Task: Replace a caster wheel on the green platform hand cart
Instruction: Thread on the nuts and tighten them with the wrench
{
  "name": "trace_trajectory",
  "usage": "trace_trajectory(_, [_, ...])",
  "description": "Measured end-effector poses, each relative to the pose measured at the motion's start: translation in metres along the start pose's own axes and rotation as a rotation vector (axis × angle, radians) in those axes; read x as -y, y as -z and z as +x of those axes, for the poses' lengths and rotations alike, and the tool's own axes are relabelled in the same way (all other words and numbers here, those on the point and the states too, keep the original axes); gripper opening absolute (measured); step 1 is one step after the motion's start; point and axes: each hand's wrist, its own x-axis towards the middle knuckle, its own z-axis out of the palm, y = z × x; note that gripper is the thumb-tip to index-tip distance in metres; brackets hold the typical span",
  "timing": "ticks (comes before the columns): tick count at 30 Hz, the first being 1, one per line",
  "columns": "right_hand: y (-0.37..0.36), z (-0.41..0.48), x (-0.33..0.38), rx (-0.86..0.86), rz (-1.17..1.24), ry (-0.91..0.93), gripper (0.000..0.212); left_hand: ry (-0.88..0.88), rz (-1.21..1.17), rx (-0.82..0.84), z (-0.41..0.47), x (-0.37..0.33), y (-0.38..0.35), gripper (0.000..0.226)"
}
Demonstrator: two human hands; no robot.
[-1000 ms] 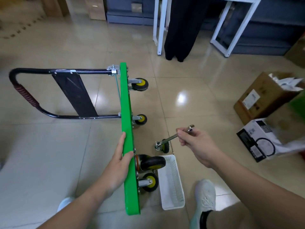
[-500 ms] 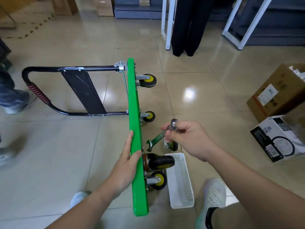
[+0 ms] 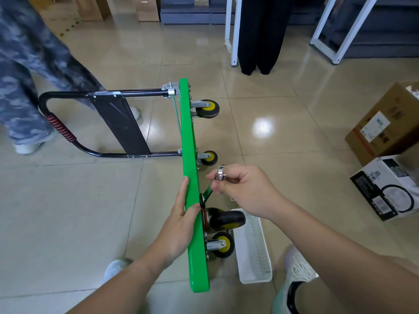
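Green cart is tipped on its long edge on the tiled floor, deck running 12 to 6 through mid-frame. Its black handle lies out flat toward 9 and the casters face 3.

Left hand clamps the upper deck edge: fingers flat on the 9 o'clock face, thumb hooked over the top.

Right hand has its fingers curled tight on a wrench. The ring end sticks out at 12 of the fist and the green shank angles down toward 7. The jaw end sits at the deck underside, just above the large black caster; can't tell if it's on a fastener.

Three smaller yellow-hub casters: two at the handle end, one just at 6 of the big one.

White mesh basket is on the floor at 3 of the near casters. Cardboard box and a white printed box sit well apart at 3. Someone in camo trousers stands at 10, beyond the handle.
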Motion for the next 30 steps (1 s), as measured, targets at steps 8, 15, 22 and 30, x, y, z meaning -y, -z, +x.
trace_trajectory(8, [-0.012, 0.01, -0.008, -0.013, -0.049, 0.006, 0.018, 0.024, 0.003, 0.009, 0.001, 0.001, -0.001, 0.066])
trace_trajectory(15, [-0.017, 0.01, -0.015, -0.012, 0.023, 0.029, 0.021, 0.023, 0.024, 0.008, -0.001, -0.002, 0.0, 0.067])
trace_trajectory(22, [-0.017, 0.015, -0.019, 0.002, 0.089, 0.023, 0.02, 0.014, 0.018, 0.009, -0.001, -0.002, 0.001, 0.067])
trace_trajectory(30, [-0.015, 0.044, -0.022, -0.047, 0.078, -0.009, 0.014, 0.023, -0.025, 0.016, -0.002, -0.001, 0.001, 0.072])
